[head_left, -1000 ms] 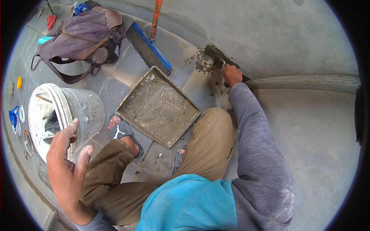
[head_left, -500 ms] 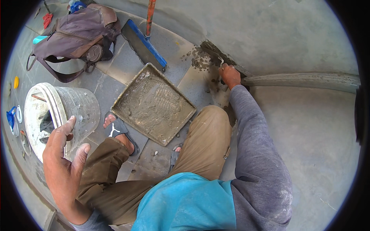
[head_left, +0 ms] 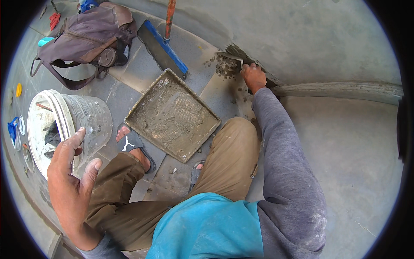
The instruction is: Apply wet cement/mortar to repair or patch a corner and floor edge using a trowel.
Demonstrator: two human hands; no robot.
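My right hand (head_left: 254, 77) is closed round the handle of a small trowel (head_left: 232, 56); the grip itself is hidden by my fingers. Its thin blade and bent neck show at the foot of the wall, beside a rough strip of wet mortar (head_left: 246, 56). Splattered mortar (head_left: 226, 68) covers the floor just below the blade. My left hand (head_left: 69, 185) is raised with thumb and fingers apart and nothing in it, in front of a white bucket (head_left: 92, 123). Between my feet and the wall sits a square tray (head_left: 172, 114) spread with grey mortar.
A blue-edged floor squeegee (head_left: 161, 45) with an orange pole stands beyond the tray. At the far left a purple backpack (head_left: 86, 39) lies on the tiles. The wall's ledge (head_left: 340, 89) runs to the right. My sandalled foot (head_left: 136, 146) is beside the tray.
My right hand has shifted slightly away and to the left along the wall's foot, and more of the trowel blade shows. My left hand stays nearly still.
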